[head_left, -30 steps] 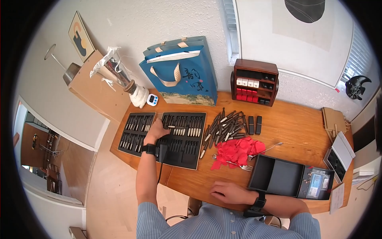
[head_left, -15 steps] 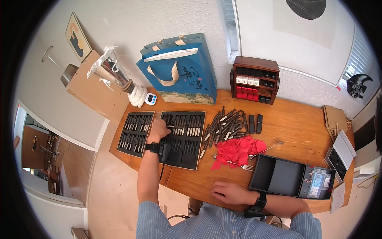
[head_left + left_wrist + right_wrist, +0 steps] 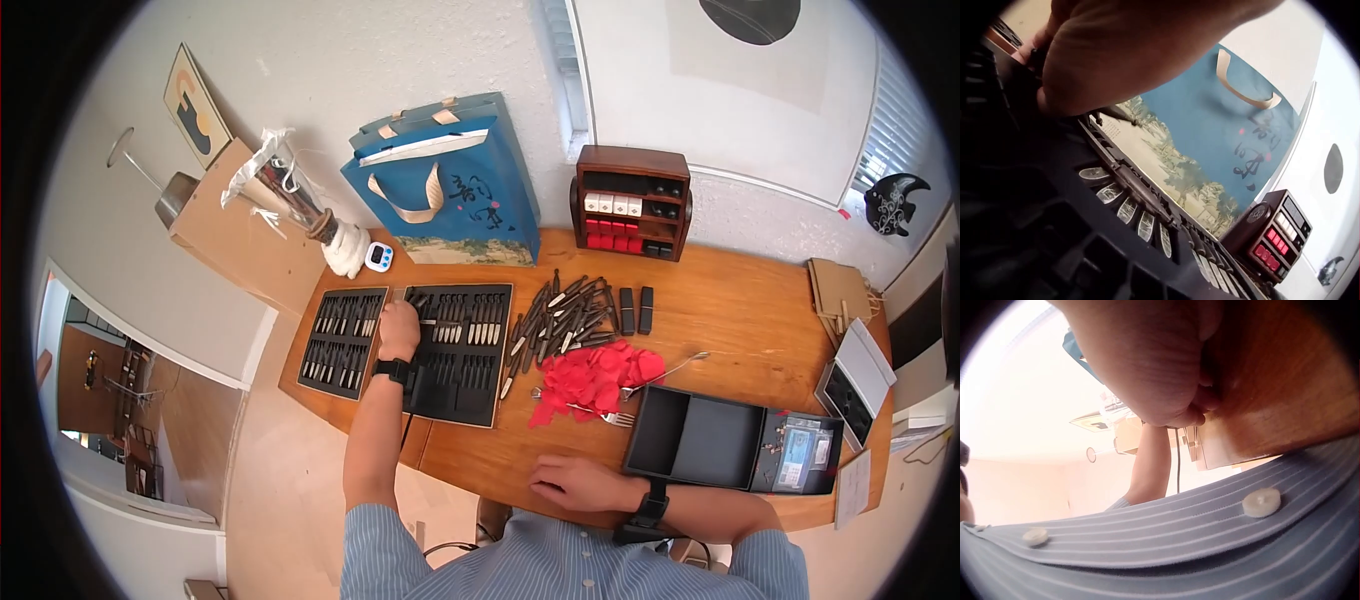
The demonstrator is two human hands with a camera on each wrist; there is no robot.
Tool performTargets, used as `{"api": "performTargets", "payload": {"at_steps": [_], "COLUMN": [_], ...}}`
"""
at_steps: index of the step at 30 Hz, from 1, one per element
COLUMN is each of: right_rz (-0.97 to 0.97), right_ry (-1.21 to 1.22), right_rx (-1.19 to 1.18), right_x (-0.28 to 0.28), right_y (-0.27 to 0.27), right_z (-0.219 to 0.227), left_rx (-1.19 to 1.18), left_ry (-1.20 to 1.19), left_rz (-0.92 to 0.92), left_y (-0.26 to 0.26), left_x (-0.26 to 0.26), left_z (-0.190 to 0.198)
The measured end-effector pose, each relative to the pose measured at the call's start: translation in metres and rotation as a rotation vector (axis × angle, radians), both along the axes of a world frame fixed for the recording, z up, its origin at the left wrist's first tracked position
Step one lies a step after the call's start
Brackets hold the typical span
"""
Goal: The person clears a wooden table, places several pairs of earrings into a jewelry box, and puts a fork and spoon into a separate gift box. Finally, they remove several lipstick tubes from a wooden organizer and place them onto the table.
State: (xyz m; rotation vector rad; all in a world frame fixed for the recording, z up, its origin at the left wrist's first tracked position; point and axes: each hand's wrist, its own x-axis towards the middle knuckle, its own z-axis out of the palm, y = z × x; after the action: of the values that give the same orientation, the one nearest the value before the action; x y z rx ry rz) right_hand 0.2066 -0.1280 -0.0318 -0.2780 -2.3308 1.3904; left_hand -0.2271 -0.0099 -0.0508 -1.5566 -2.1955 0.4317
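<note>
In the head view my left hand (image 3: pixel 398 332) is over the inner edge of the right-hand black slotted tray (image 3: pixel 455 398), close to the neighbouring tray (image 3: pixel 341 391). Small dark sticks with pale blade-like ends (image 3: pixel 1145 226) fill many of its slots. One dark stick (image 3: pixel 1138 187) lies crosswise over a row. In the left wrist view the finger and thumb of this hand pinch a small dark piece (image 3: pixel 1036 59), mostly hidden by the hand. My right hand (image 3: pixel 575 485) rests at the table's front edge, fingers loosely bent, holding nothing.
A heap of similar sticks (image 3: pixel 565 315) lies right of the trays, above red petals (image 3: pixel 600 380) with a fork (image 3: pixel 617 419). A black box (image 3: pixel 655 430) is at front right. Behind stand a blue gift bag (image 3: pixel 450 190), a small wooden shelf (image 3: pixel 631 155) and a white timer (image 3: pixel 379 257).
My left hand has drawn slightly back and to the left, and its fingers are now turned more out of sight. My right hand stays where it was.
</note>
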Motion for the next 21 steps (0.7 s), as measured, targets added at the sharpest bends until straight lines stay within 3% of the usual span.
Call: {"api": "performTargets", "payload": {"at_steps": [3, 5, 6, 8, 10, 12, 13, 14, 16, 17, 21], "right_rz": [-0.002, 0.000, -0.005, -0.006, -0.004, -0.008, -0.002, -0.001, 0.019, 0.021, 0.002], "right_ry": [0.002, 0.012, 0.037, 0.063, 0.070, 0.066, 0.055, 0.053, 0.009, 0.008, 0.022], "right_rx": [0.021, 0.023, 0.008, -0.010, -0.013, -0.010, -0.010, -0.011, 0.006, 0.007, 0.006], "right_x": [-0.001, -0.002, -0.002, -0.002, -0.003, -0.003, -0.002, -0.002, -0.002, -0.002, -0.002], "right_y": [0.000, 0.000, 0.000, -0.001, -0.001, 0.000, -0.001, -0.001, 0.000, 0.000, 0.000], "right_z": [-0.003, -0.005, -0.006, -0.006, -0.005, -0.006, -0.007, -0.008, -0.008, -0.006, -0.006], "left_rx": [0.008, 0.148, 0.150, 0.339, 0.417, 0.452, 0.447, 0.446, 0.325, 0.296, 0.227], "left_ry": [0.048, -0.262, -0.260, -0.501, -0.441, -0.653, -0.771, -0.773, -0.906, -0.894, -0.767], "left_rz": [-0.054, -0.017, -0.021, 0.065, 0.006, 0.037, -0.074, -0.072, -0.309, -0.212, -0.227], "left_y": [-0.003, -0.010, -0.013, -0.025, -0.031, -0.039, -0.043, -0.044, -0.049, -0.051, -0.044], "left_x": [0.003, 0.003, 0.004, 0.005, -0.008, 0.017, 0.027, 0.029, 0.035, 0.046, 0.045], "left_z": [0.009, 0.021, 0.026, 0.034, 0.026, 0.056, 0.065, 0.064, 0.066, 0.074, 0.075]}}
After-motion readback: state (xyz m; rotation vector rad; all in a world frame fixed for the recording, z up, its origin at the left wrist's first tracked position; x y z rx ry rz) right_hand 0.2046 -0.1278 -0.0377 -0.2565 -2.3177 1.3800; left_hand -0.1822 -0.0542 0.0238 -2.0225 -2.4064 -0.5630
